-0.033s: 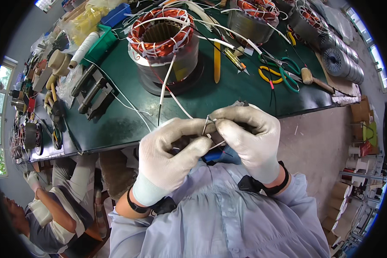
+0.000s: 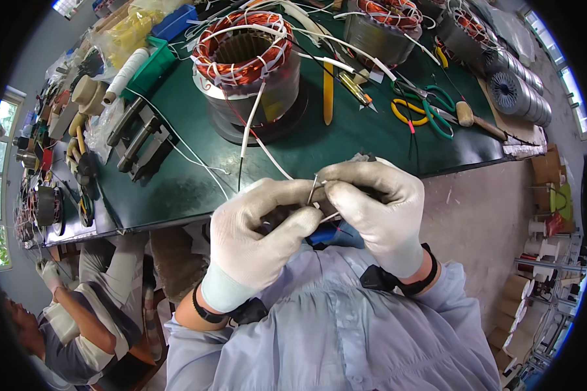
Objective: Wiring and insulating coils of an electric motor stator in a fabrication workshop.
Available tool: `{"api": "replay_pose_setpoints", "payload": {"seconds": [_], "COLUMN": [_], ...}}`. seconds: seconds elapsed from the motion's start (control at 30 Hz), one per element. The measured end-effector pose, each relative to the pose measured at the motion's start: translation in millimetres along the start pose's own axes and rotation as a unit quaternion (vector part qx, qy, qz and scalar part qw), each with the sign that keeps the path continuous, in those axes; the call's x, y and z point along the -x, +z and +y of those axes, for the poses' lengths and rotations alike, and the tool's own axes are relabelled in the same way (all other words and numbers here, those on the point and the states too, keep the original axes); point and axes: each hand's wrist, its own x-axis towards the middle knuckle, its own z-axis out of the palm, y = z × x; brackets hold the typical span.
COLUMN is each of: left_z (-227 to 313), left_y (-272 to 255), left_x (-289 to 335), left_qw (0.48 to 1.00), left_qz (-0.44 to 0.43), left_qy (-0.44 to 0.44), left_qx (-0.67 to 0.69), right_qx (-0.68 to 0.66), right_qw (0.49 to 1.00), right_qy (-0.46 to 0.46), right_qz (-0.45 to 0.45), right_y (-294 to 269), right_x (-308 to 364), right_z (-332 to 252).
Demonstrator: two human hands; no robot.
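Note:
Both of my hands wear white gloves with greyed fingertips and meet in front of my body at the table's near edge. My left hand (image 2: 261, 228) is closed in a pinch round a thin wire (image 2: 312, 189), whose end stands up past the fingertips. Finger and thumb of my right hand (image 2: 378, 208) press together beside that wire; a small pale bit shows between them. A thin white sleeve (image 2: 330, 217) slants between the two thumbs. Beyond my hands stands a stator (image 2: 248, 98) with copper windings, white lacing and white-sleeved leads that hang toward me.
On the green table (image 2: 176, 202) lie green-handled scissors (image 2: 440, 111), a yellow strip (image 2: 329, 94), a utility knife (image 2: 355, 88), a mallet (image 2: 469, 117) and a dark metal fixture (image 2: 140, 140). More stators (image 2: 381, 39) stand behind. Another person (image 2: 78, 319) sits at lower left.
My right fingertips have shifted very slightly left toward the wire, and the white sleeve between the thumbs has changed its slant a little. My left hand is almost still.

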Motion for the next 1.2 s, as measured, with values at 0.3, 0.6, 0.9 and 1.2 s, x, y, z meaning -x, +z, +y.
{"api": "replay_pose_setpoints", "payload": {"seconds": [0.3, 0.6, 0.9, 1.2], "left_z": [-9.5, -3.2, -2.5, -7.1], "left_y": [5.2, 8.7, -2.6, -28.4], "left_x": [-7.5, -7.5, -15.8, -19.4], "left_qw": [0.987, 0.964, 0.909, 0.962], "left_qz": [0.02, 0.04, 0.087, 0.06], "left_qy": [0.119, 0.173, 0.297, 0.263], "left_qx": [-0.108, -0.198, -0.277, 0.048], "right_qx": [0.041, 0.047, -0.013, 0.053], "right_qw": [0.999, 0.997, 0.998, 0.985], "right_qy": [-0.01, -0.06, 0.046, 0.06], "right_qz": [0.005, -0.012, -0.05, -0.152], "right_y": [-3.8, -7.9, -11.0, 12.2], "right_x": [-1.5, -3.6, -8.1, -22.0], "right_z": [-0.7, 7.1, 3.8, -10.8]}}
